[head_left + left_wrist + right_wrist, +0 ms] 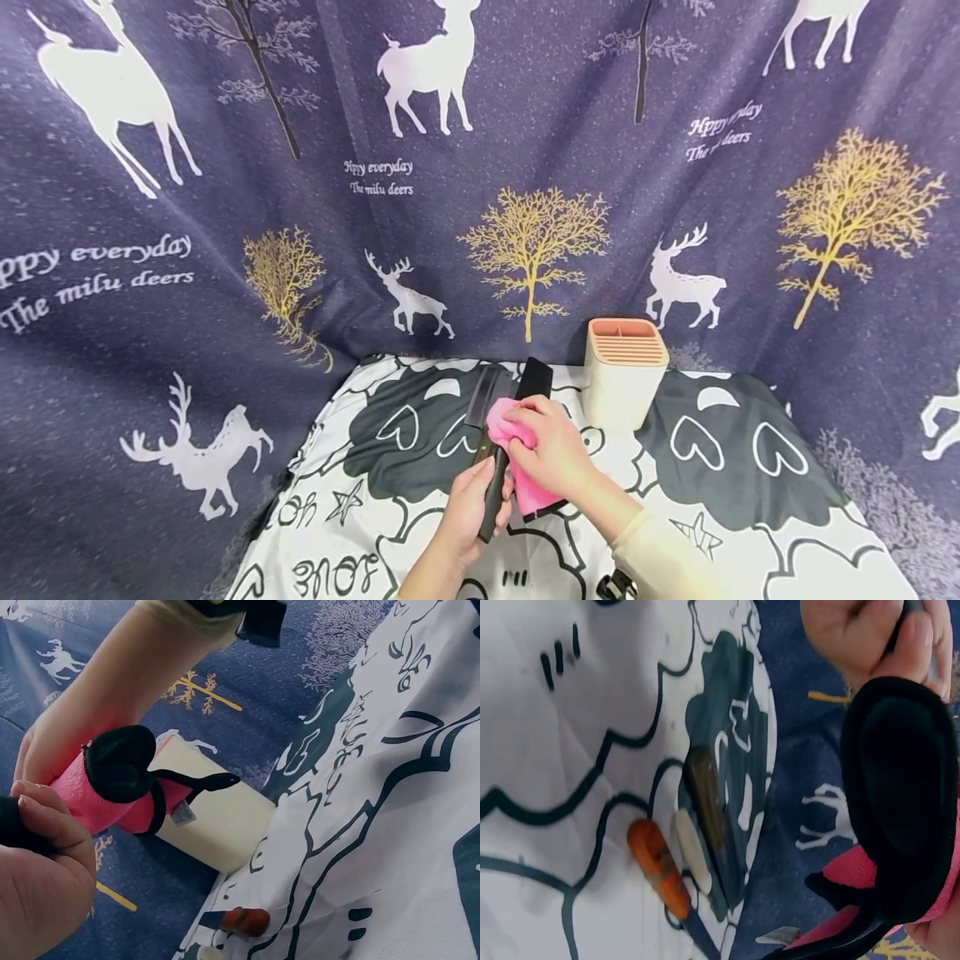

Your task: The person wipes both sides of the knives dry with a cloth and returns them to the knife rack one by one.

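One knife (492, 501) in left hand (467, 507), cloth (532, 493) (pink) in right hand (553, 446)

a flat, raised surface is draped in a white fabric cover (727, 500) printed with black outlines, stars, lettering and dark grey cloud shapes holding white hearts. towards its far edge stands an upright cream block with rounded corners and a slotted orange-pink top (622, 392). left of the block lies a broad grey-bladed knife with a brown handle (487, 398); beside it, a cream-handled knife (694, 851) and an orange-handled knife with a dark blade (660, 866).
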Available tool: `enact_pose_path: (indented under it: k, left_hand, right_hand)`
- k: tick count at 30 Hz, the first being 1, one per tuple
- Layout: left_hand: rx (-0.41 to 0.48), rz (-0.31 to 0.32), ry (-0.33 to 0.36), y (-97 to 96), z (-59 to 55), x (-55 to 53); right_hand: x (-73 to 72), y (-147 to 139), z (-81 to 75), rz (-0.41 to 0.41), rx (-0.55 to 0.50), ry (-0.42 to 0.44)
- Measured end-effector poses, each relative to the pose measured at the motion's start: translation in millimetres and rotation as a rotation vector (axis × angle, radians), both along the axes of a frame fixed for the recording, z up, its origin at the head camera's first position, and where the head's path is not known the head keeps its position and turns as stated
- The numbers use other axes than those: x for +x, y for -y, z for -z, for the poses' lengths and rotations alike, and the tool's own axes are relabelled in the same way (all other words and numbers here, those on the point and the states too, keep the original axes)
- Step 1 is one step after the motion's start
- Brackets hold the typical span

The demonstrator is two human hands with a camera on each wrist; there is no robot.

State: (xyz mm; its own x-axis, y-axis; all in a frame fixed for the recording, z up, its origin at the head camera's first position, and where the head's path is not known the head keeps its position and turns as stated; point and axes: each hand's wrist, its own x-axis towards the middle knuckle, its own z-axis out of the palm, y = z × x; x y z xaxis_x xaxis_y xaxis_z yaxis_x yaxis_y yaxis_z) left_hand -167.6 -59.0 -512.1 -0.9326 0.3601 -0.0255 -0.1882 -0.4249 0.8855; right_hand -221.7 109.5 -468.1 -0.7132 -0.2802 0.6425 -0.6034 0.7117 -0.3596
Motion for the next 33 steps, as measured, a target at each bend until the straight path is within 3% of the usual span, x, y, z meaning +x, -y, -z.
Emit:
enact_pose_path:
  k: [7,17,24,33]
  left_hand:
    - [-0.028,0.033,-0.001,-3.7,3.3,4.2]
    - [-0.116,0.08,-0.002,-10.6,5.1,19.1]
    - [-0.13,0.093,0.021,-9.2,9.9,21.7]
    - [-0.111,0.073,0.024,-8.7,14.5,15.4]
  right_hand:
    - [-20.1,-18,5.9,0.032,-0.046,0.012]
    - [-43.5,-55,22.3,0.169,-0.17,0.103]
    - [-46.1,-59,27.7,0.216,-0.247,0.129]
    - [-33.6,-42,31.0,0.167,-0.234,0.06]
